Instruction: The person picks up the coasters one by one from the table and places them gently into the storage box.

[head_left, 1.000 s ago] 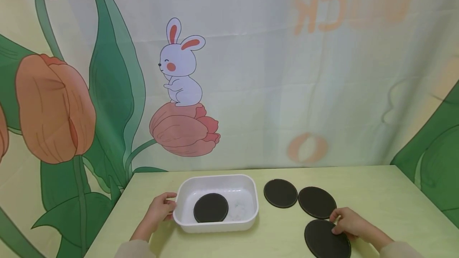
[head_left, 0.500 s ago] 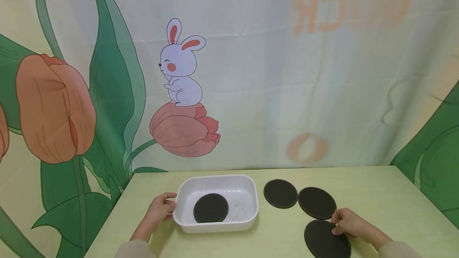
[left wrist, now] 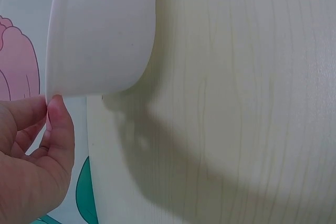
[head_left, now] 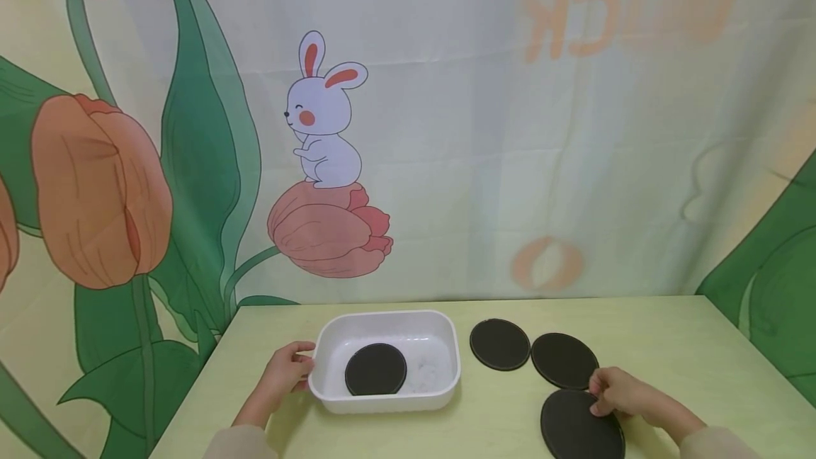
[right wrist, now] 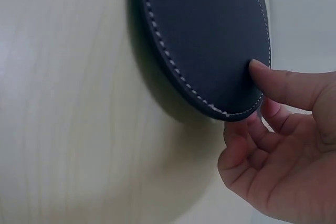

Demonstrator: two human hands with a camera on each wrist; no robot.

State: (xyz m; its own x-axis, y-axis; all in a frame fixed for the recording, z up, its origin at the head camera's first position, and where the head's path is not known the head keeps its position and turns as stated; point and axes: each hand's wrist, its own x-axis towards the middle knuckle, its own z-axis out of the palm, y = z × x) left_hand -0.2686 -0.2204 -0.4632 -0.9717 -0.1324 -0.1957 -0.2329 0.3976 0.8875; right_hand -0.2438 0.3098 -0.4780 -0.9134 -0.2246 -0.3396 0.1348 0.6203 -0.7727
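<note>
At the left end of a white rectangular plastic basin (head_left: 382,406), my left hand (head_left: 284,372) pinches the rim between thumb and fingers, as the left wrist view shows up close. One round black coaster (head_left: 376,370) lies inside the basin. On the right, my right hand (head_left: 621,394) grips another black coaster (head_left: 580,427) by its edge. The right wrist view shows the thumb on top of this coaster (right wrist: 205,35), the other fingers under it, and pale stitching round its border. Its near edge stands off the table, over a shadow.
Two more black coasters, a left one (head_left: 500,344) and a right one (head_left: 564,360), lie side by side between the basin and my right hand. The pale wood-grain table (head_left: 497,416) meets a curtain (head_left: 446,161) printed with tulips and a rabbit.
The gripped coaster and my right hand have shifted up very slightly in the head view. My left hand and the basin stay in place.
</note>
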